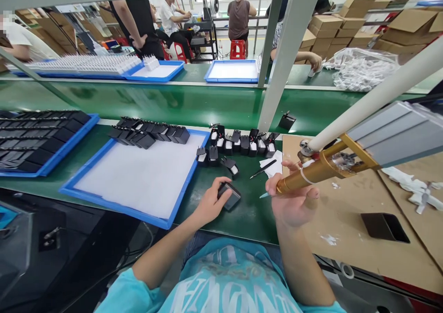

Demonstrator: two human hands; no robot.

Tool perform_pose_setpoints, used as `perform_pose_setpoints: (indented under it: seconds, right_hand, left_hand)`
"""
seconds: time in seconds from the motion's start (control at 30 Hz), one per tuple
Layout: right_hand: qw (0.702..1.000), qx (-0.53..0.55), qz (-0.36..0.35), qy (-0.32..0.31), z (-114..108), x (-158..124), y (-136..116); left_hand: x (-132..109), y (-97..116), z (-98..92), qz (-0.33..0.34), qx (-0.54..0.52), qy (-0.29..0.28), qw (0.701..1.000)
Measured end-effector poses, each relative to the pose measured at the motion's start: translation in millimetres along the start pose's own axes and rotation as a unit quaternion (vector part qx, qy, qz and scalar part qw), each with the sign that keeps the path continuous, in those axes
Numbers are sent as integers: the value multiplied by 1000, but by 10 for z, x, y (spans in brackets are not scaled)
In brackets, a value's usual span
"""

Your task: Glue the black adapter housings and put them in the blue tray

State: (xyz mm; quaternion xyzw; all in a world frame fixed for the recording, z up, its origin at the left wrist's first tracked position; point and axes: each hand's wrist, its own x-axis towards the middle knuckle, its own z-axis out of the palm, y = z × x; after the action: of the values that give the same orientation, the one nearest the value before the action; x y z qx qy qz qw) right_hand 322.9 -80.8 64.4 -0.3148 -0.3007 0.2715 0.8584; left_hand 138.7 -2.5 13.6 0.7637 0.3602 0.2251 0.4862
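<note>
Green worktop [252,216] bears black cases [232,199]; brown cartons [324,23] stand beyond.

The loose boxes [245,143] stand right of the nearest tray [131,183].

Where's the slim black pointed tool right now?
Head view, right of centre: the slim black pointed tool lies on the green table, one end over white paper, just beyond the right hand.
</note>
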Motion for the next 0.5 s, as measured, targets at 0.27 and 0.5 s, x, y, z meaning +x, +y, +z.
perform_pose_setpoints:
  seconds: [0.27,0.5]
  right_hand:
    - [1000,-14,1,27,-97,17,2]
    - [1000,-4,-5,16,-94,15,-15]
  left_hand:
    - [8,202,93,-149,-583,-65,796]
    - [-13,145,49,-120,-565,-50,815]
